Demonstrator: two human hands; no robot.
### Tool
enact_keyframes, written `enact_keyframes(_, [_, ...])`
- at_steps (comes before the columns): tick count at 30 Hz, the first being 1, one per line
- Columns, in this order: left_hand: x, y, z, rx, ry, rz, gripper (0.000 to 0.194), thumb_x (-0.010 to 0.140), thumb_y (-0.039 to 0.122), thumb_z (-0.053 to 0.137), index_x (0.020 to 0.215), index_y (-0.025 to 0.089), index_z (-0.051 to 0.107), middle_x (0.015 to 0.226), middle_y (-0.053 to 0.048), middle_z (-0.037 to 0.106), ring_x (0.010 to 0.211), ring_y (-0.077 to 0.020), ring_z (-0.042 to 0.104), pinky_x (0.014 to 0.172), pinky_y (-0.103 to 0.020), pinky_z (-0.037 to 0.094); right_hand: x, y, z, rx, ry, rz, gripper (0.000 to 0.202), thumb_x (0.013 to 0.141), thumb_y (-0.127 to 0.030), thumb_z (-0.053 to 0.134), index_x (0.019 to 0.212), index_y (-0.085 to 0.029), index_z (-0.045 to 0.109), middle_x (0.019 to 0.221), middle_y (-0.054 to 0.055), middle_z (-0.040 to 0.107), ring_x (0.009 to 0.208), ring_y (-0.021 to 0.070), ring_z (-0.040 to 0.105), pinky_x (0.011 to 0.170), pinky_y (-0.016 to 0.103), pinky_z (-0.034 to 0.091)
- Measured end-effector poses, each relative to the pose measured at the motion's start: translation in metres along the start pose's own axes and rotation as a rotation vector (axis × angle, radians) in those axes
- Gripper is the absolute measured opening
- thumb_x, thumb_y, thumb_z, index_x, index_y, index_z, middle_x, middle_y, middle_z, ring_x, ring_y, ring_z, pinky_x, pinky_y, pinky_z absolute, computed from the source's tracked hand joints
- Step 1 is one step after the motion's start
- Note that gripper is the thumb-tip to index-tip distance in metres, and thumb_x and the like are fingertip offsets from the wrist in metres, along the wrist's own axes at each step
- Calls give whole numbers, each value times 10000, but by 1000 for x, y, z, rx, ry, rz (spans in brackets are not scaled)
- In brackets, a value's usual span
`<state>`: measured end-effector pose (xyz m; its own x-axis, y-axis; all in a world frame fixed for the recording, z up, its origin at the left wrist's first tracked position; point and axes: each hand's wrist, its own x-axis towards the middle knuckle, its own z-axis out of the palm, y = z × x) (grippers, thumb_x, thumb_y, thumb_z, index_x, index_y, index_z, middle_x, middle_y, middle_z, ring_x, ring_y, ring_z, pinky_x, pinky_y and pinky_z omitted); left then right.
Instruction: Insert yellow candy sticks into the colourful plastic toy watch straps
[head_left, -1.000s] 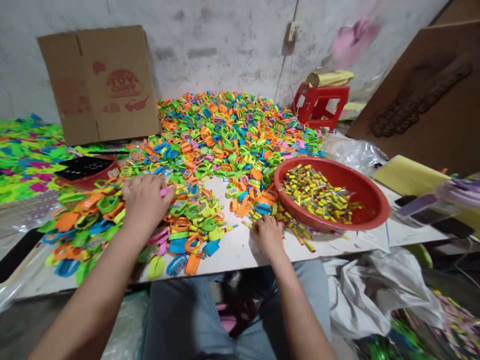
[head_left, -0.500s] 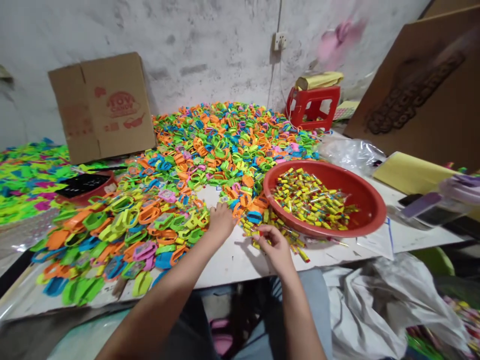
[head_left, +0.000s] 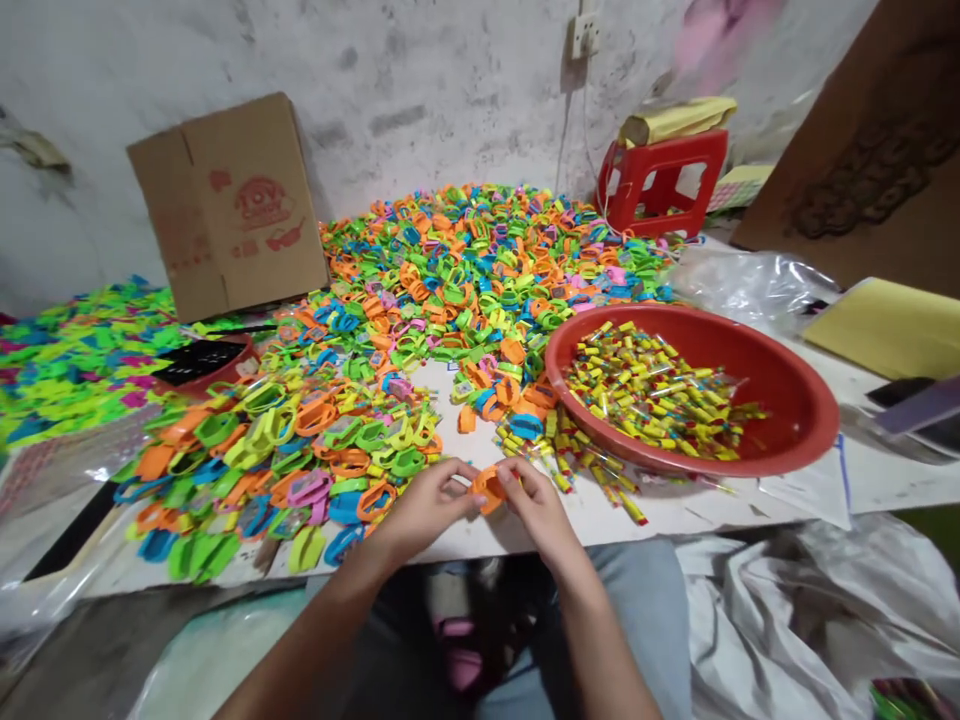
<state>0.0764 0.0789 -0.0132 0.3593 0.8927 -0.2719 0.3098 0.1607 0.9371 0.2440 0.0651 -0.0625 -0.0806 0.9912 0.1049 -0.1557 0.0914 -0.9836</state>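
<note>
Between my two hands, over the table's front edge, is an orange toy watch [head_left: 489,488]. My left hand [head_left: 435,503] pinches its left side, and my right hand [head_left: 534,500] grips its right side with thumb and fingers. Whether a small candy tube is also in my right fingers I cannot make out. To the left and behind lies a big heap of toy watches [head_left: 450,270] in orange, green, blue, yellow and pink. Small yellow-wrapped tubes [head_left: 607,480] lie loose to the right of my hands, and many more fill a red basin [head_left: 795,430].
A cardboard box [head_left: 232,210] leans at the back left, beside a dark-topped red container [head_left: 202,365]. Bright flat plastic pieces [head_left: 67,350] spread at far left. A red stool [head_left: 664,185] stands at the back right, near clear plastic bags [head_left: 750,280] and a large carton [head_left: 870,150].
My left hand has come back from the heap toward me, and an orange toy watch is now held between both hands. My right hand has moved away from the loose tubes. The view has shifted slightly.
</note>
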Motion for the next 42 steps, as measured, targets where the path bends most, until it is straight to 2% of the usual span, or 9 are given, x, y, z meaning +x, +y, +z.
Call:
enact_keyframes(4, [-12, -15, -9, -218, 82, -22, 481, 563, 495, 824, 859, 153, 662, 983, -81, 692, 892, -195, 649, 806, -314, 513, -5, -7, 9, 113, -138, 65, 329, 820, -499, 647, 737, -189, 575, 670, -29, 521, 645, 128, 481, 606, 229, 372])
enact_keyframes(9, [-21, -23, -10, -539, 143, -135, 394, 646, 471, 790, 875, 181, 656, 953, -33, 690, 872, -144, 642, 819, -278, 504, -8, -9, 13, 80, -194, 58, 320, 783, -486, 692, 756, -186, 585, 723, -19, 543, 699, 134, 487, 647, 228, 367])
enact_keyframes(12, [-23, -16, -8, -460, 268, -89, 426, 560, 445, 838, 828, 157, 675, 770, -19, 685, 713, -126, 621, 710, -250, 491, -8, -11, 16, 2, -218, 26, 294, 813, -482, 663, 823, -193, 609, 785, 0, 593, 756, 155, 530, 692, 243, 395])
enact_keyframes(15, [-26, -7, -5, -351, 323, 2, 420, 528, 440, 839, 790, 155, 675, 777, -42, 708, 739, -164, 642, 719, -283, 499, -9, -13, 20, -33, -220, -29, 273, 853, -466, 623, 920, -202, 635, 909, 30, 652, 862, 181, 579, 779, 269, 425])
enact_keyframes(20, [-36, 0, -1, -165, 297, 43, 308, 645, 402, 750, 826, 171, 657, 836, -45, 719, 800, -192, 655, 717, -293, 505, -13, -13, 24, -105, -242, -51, 274, 885, -452, 583, 823, -188, 621, 789, 10, 630, 754, 157, 558, 700, 245, 409])
enact_keyframes(23, [-41, 2, -5, 120, 241, 95, 224, 792, 390, 612, 881, 188, 649, 880, -36, 698, 838, -181, 625, 756, -291, 479, -15, -12, 25, -115, -233, -34, 313, 881, -481, 575, 799, -181, 601, 743, 0, 591, 704, 145, 513, 637, 233, 375])
enact_keyframes(27, [-41, 6, -13, 473, 182, 223, 271, 905, 345, 423, 728, 193, 561, 776, -21, 596, 790, -160, 555, 770, -288, 443, -17, -14, 30, -56, -232, 15, 387, 849, -544, 588, 726, -179, 550, 648, -23, 478, 626, 124, 413, 559, 222, 305])
enact_keyframes(34, [-37, 4, -18, 298, 166, 226, 345, 867, 490, 449, 875, 179, 598, 1032, -106, 630, 1020, -216, 576, 944, -345, 446, -22, -20, 34, 202, -369, 109, 388, 852, -557, 593, 803, -173, 574, 640, -40, 409, 580, 102, 338, 546, 225, 257])
enact_keyframes(42, [-44, 0, -14, 205, 158, 151, 464, 871, 602, 408, 925, 182, 599, 1051, -102, 625, 1026, -231, 579, 921, -354, 457, -25, -26, 31, 72, -384, 96, 375, 893, -536, 549, 812, -170, 551, 624, -51, 408, 560, 93, 336, 529, 218, 266])
